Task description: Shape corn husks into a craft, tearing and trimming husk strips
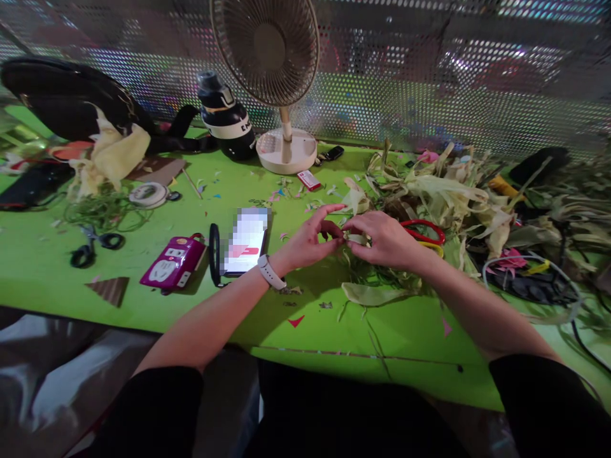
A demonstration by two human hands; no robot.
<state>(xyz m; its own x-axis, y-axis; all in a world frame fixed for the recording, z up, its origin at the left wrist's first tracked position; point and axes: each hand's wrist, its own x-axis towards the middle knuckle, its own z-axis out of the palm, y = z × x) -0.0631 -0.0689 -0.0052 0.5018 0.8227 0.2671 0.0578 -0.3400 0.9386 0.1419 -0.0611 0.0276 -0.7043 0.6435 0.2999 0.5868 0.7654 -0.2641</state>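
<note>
My left hand (315,240), with a pale watch band at the wrist, meets my right hand (382,240) over the green table (191,331). Between the fingertips is a small pale husk piece (358,239); the fingers of both hands are pinched at it. Loose green strands lie under my right hand. A long pale husk strip (377,294) rests on the table just in front of it. Behind my right hand spreads a heap of dried husks (443,191). Red-handled scissors (427,232) lie partly hidden behind my right forearm.
A lit phone (245,242) and a magenta power adapter (172,262) lie left of my hands. Black scissors (95,245), a tape roll (149,194) and a black bag (76,95) are farther left. A bottle (229,124) and a fan (286,152) stand behind.
</note>
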